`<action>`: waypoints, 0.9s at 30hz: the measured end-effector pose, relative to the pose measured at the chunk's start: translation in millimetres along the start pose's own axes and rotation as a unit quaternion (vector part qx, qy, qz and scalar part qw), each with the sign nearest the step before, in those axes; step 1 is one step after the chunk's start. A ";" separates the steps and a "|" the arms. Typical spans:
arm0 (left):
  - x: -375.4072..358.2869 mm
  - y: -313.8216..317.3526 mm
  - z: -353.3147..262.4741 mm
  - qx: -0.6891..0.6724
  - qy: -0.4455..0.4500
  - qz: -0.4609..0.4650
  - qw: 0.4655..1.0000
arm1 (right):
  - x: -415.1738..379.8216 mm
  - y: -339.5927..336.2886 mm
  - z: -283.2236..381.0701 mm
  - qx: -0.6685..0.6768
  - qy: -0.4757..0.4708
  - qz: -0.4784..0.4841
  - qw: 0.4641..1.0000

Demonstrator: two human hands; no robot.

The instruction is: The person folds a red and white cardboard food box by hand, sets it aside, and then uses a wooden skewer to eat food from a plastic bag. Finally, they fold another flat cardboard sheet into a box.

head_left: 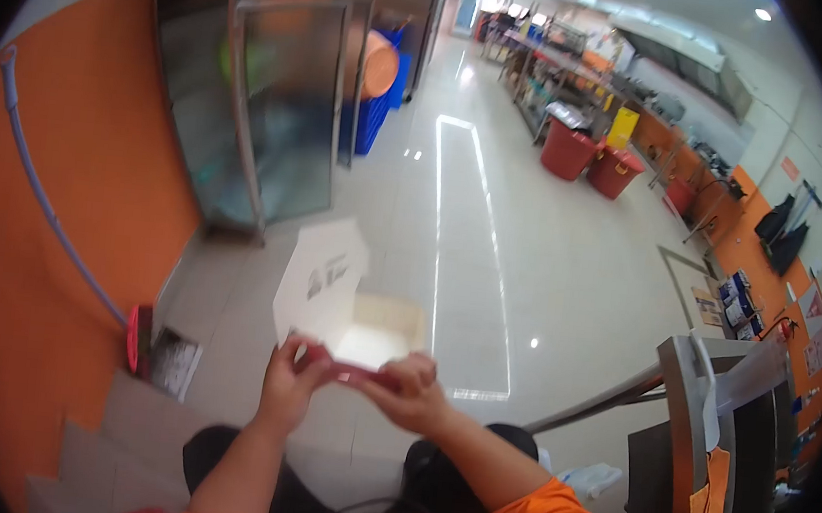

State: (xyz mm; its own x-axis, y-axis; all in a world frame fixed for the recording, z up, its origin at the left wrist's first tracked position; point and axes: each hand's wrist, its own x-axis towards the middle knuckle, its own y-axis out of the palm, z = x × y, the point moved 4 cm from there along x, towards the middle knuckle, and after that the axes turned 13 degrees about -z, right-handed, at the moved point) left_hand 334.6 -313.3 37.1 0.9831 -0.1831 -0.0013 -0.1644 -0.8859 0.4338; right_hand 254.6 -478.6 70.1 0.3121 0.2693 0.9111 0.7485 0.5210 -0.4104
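Note:
Before my lap I see an open cardboard box point(388, 323), pale inside. Its white lid flap point(322, 273) stands up on the left and bears dark print. A glossy red strip point(354, 373) runs along the near edge, stretched between my two hands. Fingers and thumb of my left hand point(290, 383) are closed on the left end of this strip. At the other end, my right hand point(413, 392) has its fingers curled over the strip. The underside of the box is hidden.
Stair steps point(137, 428) lie at lower left beside a dustpan point(138, 338) and an orange wall. A metal railing point(604, 400) rises on the right. Further off stand a glass-panelled cabinet point(292, 109), red bins point(565, 151) and long metal work tables point(555, 64).

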 end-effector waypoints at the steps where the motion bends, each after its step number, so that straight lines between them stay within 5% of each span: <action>1: 3.3 -4.2 2.9 0.013 -0.015 -0.007 1.000 | -5.5 4.0 -2.8 0.019 0.036 0.012 0.999; 20: -3.3 3.5 2.2 0.069 0.049 -0.123 0.989 | -6.9 6.2 -3.1 -0.065 -0.019 0.040 0.997; 27: -6.4 2.8 -1.0 0.134 0.136 -0.077 0.979 | -4.6 4.7 2.3 -0.068 -0.021 0.009 0.997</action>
State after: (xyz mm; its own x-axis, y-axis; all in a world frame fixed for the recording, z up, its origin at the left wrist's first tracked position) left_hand 328.0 -314.2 39.3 0.9769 0.0498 0.2080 0.0083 -0.9807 0.1956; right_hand 255.3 -475.5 63.8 0.3028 0.3128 0.9003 0.8168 0.4015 -0.4142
